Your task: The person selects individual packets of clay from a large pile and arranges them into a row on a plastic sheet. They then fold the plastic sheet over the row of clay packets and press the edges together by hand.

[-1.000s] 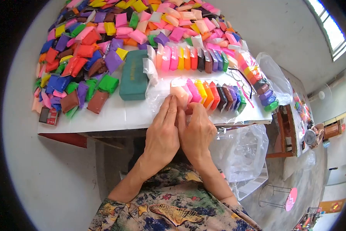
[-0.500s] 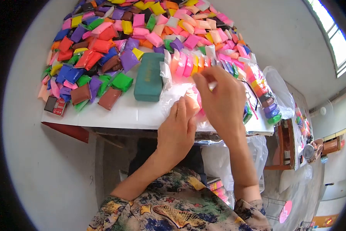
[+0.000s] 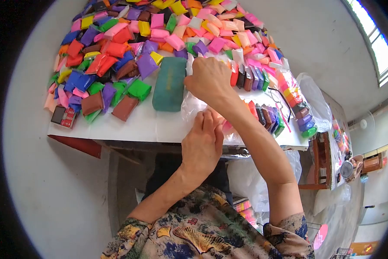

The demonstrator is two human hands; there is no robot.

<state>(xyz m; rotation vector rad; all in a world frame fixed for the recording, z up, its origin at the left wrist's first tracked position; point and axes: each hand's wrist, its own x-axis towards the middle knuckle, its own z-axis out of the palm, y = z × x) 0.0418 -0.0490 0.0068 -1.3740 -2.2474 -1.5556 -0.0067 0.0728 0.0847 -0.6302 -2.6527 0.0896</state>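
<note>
My left hand [image 3: 202, 140] lies at the front of the table, its fingers closed around a peach packet [image 3: 218, 116] that shows only partly. Clear plastic film [image 3: 191, 108] spreads under and beside these fingers. Farther back, my right hand [image 3: 211, 80] is curled at the left end of a row of upright coloured packets [image 3: 248, 77], close to the green case [image 3: 169, 86]. Its fingertips are hidden, so what they pinch does not show. A second, shorter row of packets [image 3: 265, 116] stands right of my left hand, partly behind my right forearm.
A large heap of coloured packets [image 3: 116, 49] covers the back and left of the table. Eyeglasses [image 3: 282, 101] lie at the right, beside a bagged stack of packets [image 3: 297, 105]. A small black-and-red box [image 3: 64, 117] sits near the front left corner.
My right hand has swung left and back, from above the front packets to the left end of the back row. My left hand has stayed nearly in place on the peach packet.
</note>
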